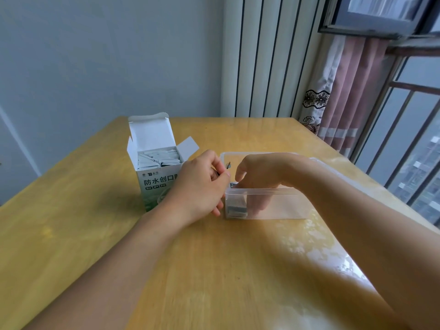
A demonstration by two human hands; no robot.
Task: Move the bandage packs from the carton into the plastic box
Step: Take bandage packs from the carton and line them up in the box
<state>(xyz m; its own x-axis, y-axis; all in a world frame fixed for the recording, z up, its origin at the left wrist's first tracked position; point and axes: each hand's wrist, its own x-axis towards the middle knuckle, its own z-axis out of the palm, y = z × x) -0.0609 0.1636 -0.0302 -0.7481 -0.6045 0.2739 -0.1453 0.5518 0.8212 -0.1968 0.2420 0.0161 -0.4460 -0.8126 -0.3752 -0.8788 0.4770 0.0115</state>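
An open white-and-green carton [156,184] stands on the table left of centre, with several white bandage packs [158,158] upright inside it. To its right lies a clear plastic box [281,207]. A small stack of bandage packs [236,207] sits at the box's near left corner. My right hand [259,175] reaches down into the box, with the thumb on one side of that stack and the fingers on the other. My left hand [198,186] is against the box's left wall, fingers curled and thumb on its rim.
The wooden table [214,270] has a glossy patch at the right. Its right edge runs beside a pink curtain [352,91] and a barred window [409,120]. A white radiator [269,55] stands behind the table's far edge.
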